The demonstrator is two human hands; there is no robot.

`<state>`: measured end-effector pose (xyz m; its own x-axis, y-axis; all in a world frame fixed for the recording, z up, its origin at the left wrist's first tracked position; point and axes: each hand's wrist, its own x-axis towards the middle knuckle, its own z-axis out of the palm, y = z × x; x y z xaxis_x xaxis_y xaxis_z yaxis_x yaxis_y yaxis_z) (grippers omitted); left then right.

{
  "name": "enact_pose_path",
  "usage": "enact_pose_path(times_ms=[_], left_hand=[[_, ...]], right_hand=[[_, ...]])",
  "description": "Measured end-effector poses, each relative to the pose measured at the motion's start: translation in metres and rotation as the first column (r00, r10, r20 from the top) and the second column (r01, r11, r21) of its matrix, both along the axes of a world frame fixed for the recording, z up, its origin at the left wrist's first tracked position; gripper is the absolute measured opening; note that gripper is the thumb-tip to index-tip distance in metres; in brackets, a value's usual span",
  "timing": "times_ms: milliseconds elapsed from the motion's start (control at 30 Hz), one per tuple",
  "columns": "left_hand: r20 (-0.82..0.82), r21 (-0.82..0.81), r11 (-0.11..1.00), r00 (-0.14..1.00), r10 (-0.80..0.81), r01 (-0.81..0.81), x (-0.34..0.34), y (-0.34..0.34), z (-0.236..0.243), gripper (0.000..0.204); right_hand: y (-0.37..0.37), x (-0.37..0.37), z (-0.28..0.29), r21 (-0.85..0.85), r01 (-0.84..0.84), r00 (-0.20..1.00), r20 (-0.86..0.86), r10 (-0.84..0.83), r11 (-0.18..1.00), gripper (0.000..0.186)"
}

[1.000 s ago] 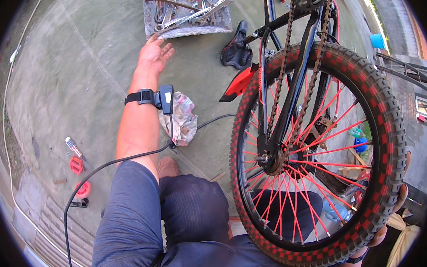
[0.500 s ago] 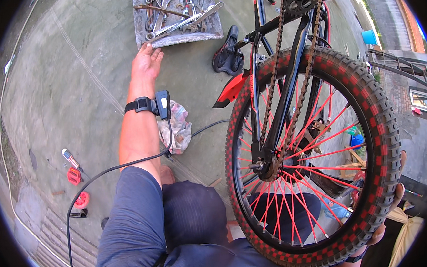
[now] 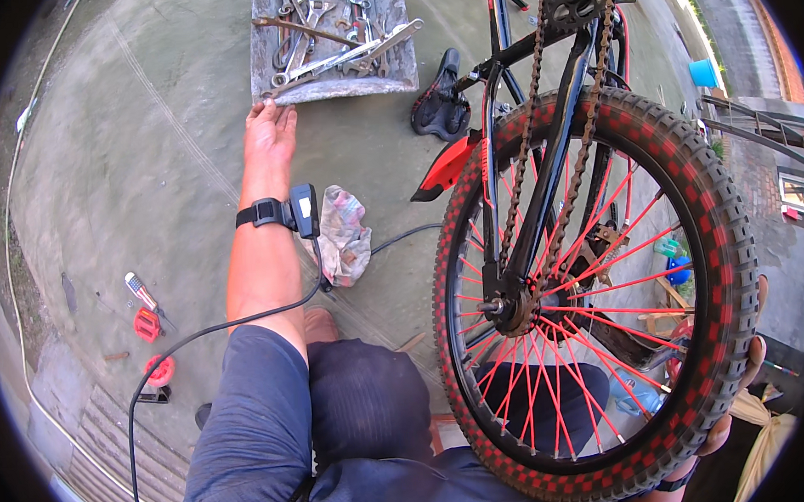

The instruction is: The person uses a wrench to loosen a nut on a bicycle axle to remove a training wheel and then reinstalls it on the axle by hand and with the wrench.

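From my remote post, I see the tool tray point(image 3: 355, 88), its wrenches point(image 3: 394, 37) slanting forward-right, just ahead and right of my nearer left hand point(image 3: 269, 138), whose half-curled fingers meet its rim, grip unclear, while my partly hidden right hand point(image 3: 716, 437) lies against the tyre point(image 3: 732, 258), closure unclear too.

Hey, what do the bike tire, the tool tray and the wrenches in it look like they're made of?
Tire: most likely matte rubber, given the knobby dark tread and dull, red-checked sidewall.
Tray: unclear; its worn, dull grey surface could be metal or plastic.
Wrenches: apparently steel; some gleam silver, while others look dull and brownish, perhaps rusted.
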<state>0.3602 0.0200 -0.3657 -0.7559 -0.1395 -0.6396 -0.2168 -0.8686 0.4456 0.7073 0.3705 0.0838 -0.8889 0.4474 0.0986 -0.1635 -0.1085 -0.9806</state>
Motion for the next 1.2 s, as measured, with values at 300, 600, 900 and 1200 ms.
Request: enact_pose_path(times_ms=[300,600,900,1200], left_hand=[[0.048,-0.189,0.98,0.997,-0.054,0.062,0.056,-0.096,0.011,0.026],[0.209,-0.32,0.945,0.978,0.008,0.06,0.179,-0.204,0.003,0.029],[0.416,-0.461,0.887,0.892,0.176,0.04,0.32,-0.292,0.022,0.022],[0.512,-0.444,0.896,0.819,0.257,-0.003,0.364,-0.281,0.023,0.032]], right_hand=[[-0.014,0.006,0.0,0.195,0.023,1.0,0.008,-0.025,0.981,0.071],[-0.026,-0.004,-0.007,0.514,0.028,0.997,0.045,-0.06,0.858,0.073],[-0.032,-0.013,-0.01,0.662,0.003,0.996,0.066,-0.063,0.749,0.075],[-0.039,-0.027,-0.018,0.677,-0.031,0.998,0.06,-0.013,0.735,0.077]])
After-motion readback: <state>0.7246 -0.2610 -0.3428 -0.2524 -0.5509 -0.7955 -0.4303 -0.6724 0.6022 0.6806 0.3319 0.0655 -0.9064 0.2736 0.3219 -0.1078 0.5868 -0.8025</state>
